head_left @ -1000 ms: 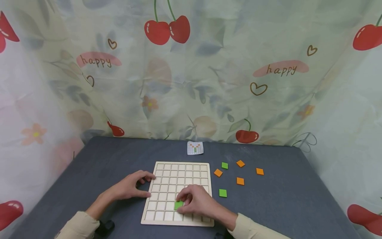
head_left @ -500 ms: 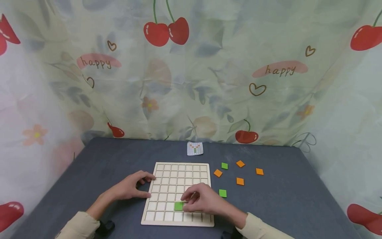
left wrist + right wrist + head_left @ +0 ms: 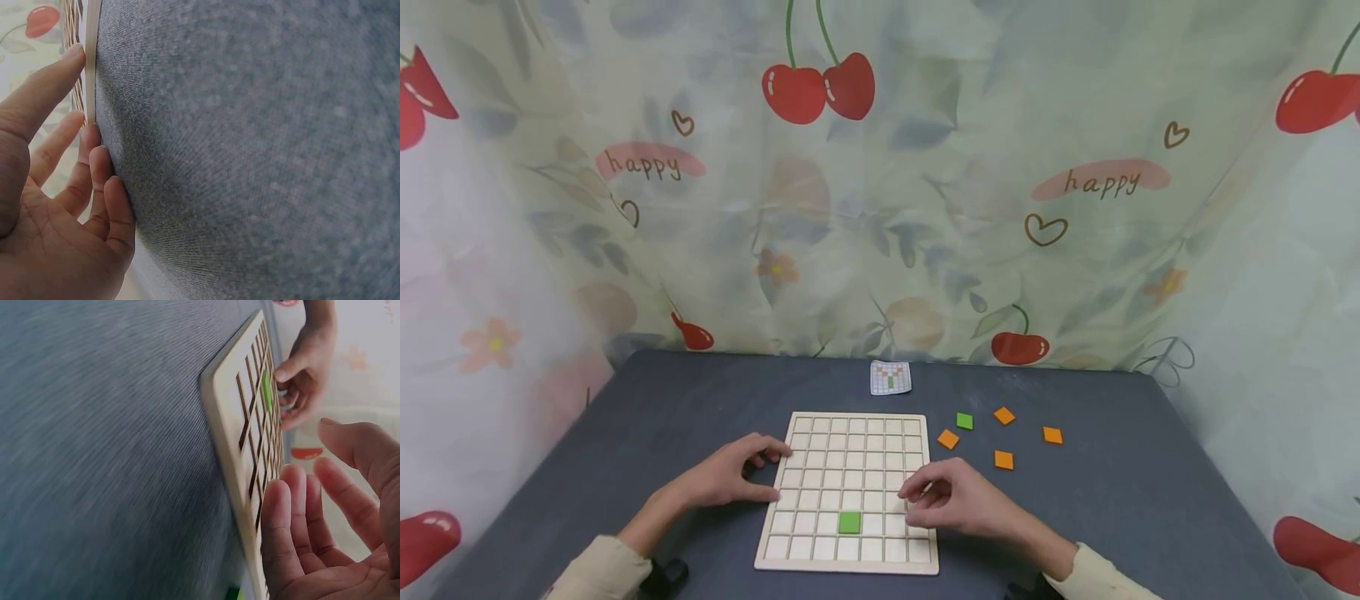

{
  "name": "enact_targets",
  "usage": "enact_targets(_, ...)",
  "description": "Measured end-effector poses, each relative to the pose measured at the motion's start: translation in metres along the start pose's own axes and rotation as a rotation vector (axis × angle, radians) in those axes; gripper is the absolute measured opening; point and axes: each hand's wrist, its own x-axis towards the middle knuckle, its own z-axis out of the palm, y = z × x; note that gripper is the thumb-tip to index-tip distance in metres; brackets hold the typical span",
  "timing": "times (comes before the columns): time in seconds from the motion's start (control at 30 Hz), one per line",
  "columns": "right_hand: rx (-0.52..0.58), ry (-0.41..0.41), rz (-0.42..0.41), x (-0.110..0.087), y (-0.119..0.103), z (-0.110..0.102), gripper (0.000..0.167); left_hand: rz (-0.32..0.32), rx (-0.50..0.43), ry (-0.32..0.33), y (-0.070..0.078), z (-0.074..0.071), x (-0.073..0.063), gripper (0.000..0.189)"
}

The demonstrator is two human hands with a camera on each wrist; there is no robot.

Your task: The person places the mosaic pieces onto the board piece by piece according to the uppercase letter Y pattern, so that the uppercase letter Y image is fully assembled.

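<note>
A pale wooden grid board point(image 3: 823, 479) lies on the dark table. One green square tile point(image 3: 849, 522) sits in a cell of its second row from the front. At the board's left edge my left hand point(image 3: 724, 472) rests with thumb and fingertips spread along the rim; the left wrist view shows the fingertips point(image 3: 81, 53) against the wooden edge. My right hand point(image 3: 958, 497) hovers over the board's right edge with nothing between its loosely bent fingers. In the right wrist view a gap shows between thumb and fingers. Part of another green tile point(image 3: 234, 594) peeks in at the bottom there.
Right of the board lie several orange tiles point(image 3: 1003, 460) and a green tile point(image 3: 965, 422), spread apart on the table point(image 3: 1112, 500). Behind the board is a small card point(image 3: 891, 378) printed with a coloured grid pattern. A patterned curtain point(image 3: 865, 217) hangs along the back.
My right hand has let go of the green tile in the board and moved right to the board's edge, covering the nearer loose green tile in the head view. The left hand stays put.
</note>
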Motion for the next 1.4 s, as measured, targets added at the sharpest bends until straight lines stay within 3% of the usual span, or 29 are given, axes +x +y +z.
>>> enact_targets(0.33,-0.031,0.034,0.036,-0.025,0.003,-0.025,0.023,0.0,-0.002,0.001,0.0,0.0,0.0,0.054)
enact_targets(0.57,-0.034,0.06,0.018,-0.038,0.011,-0.039,0.024,0.005,-0.005,0.0,0.0,0.001,0.0,0.054)
enact_targets(0.83,-0.097,0.132,0.06,-0.048,0.02,-0.05,0.032,-0.001,0.003,0.001,0.002,-0.001,0.0,0.054)
enact_targets(1.07,-0.166,0.19,0.075,-0.051,0.022,-0.056,0.039,-0.006,-0.004,-0.005,0.004,-0.001,0.0,0.054)
enact_targets(1.4,-0.179,0.212,0.109,-0.046,0.029,-0.055,0.049,-0.016,0.004,-0.009,0.004,-0.002,0.001,0.054)
